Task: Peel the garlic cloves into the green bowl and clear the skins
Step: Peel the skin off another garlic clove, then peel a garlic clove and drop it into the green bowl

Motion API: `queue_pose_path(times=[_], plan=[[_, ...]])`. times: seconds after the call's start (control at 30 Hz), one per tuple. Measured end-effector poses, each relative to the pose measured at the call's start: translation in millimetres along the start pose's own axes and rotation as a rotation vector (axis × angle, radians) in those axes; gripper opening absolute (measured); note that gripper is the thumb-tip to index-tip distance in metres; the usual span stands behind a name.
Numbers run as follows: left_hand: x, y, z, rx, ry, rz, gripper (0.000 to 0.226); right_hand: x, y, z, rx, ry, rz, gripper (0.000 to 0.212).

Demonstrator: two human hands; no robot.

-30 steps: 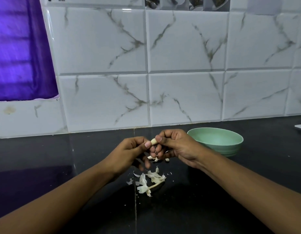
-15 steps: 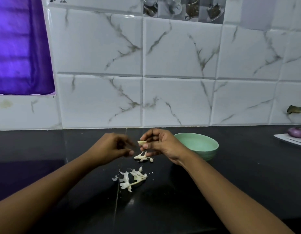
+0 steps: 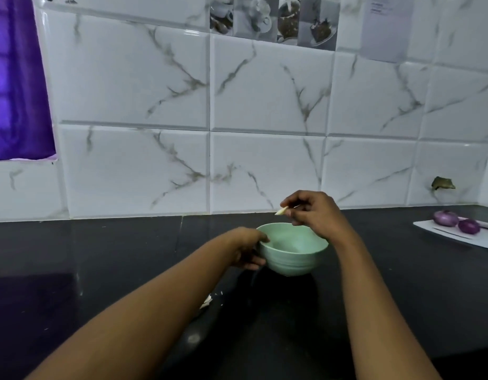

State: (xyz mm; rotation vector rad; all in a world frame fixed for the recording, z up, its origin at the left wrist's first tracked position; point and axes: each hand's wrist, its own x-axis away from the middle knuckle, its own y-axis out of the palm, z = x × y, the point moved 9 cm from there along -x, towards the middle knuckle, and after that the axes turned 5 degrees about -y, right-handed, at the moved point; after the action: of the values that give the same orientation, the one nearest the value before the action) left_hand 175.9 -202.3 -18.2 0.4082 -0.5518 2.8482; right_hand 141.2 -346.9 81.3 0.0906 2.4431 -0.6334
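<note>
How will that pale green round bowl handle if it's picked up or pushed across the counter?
Probably light: the left hand holds the pale green round bowl by one side of its rim alone. Likely stiff, since the wall shows no flex under that grip. Its base looks narrower than its rim, so a high push could tip it.

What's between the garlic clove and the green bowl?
Only air: head view shows right hand pinching the garlic clove over the green bowl.

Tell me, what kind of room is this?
Probably a home kitchen: a dark countertop backed by marbled wall tiles, purple onions on a white board, and the right hand pinching a garlic clove near a green bowl.
</note>
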Motion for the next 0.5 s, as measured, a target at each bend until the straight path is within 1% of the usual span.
queue_pose_path(times=[0.03, 0.1, 0.2, 0.27, 0.3, 0.4, 0.43, 0.5], plan=[[-2.3, 6.2, 0.0, 0.011, 0.021, -0.02, 0.019, 0.3, 0.3, 1.8, 0.021, 0.013, -0.027, 0.018], [-5.3, 7.7, 2.8, -0.015, 0.104, -0.01, 0.026, 1.1, 0.5, 4.0, 0.065, 0.03, -0.079, 0.018], [4.8, -8.0, 8.4, -0.122, 0.282, 0.116, 0.03, 2.9, -3.6, 3.5, 0.177, 0.037, -0.133, 0.016], [17.9, -18.2, 13.9, -0.17, 0.399, 0.206, 0.033, 4.2, -3.4, 6.0, 0.229, 0.06, -0.179, 0.019], [23.2, -20.5, 15.6, -0.182, 0.431, 0.23, 0.034, 4.8, -0.8, 7.5, 0.25, 0.077, -0.214, 0.021], [23.1, -21.0, 13.4, -0.163, 0.419, 0.232, 0.034, 7.4, 11.6, 13.1, 0.311, 0.125, -0.307, 0.025], [20.5, -20.3, 12.3, -0.149, 0.399, 0.227, 0.033, 7.6, 12.9, 13.5, 0.323, 0.128, -0.306, 0.026], [13.8, -18.6, 10.2, -0.109, 0.352, 0.207, 0.029, 6.3, 11.1, 9.0, 0.325, 0.105, -0.246, 0.026]])
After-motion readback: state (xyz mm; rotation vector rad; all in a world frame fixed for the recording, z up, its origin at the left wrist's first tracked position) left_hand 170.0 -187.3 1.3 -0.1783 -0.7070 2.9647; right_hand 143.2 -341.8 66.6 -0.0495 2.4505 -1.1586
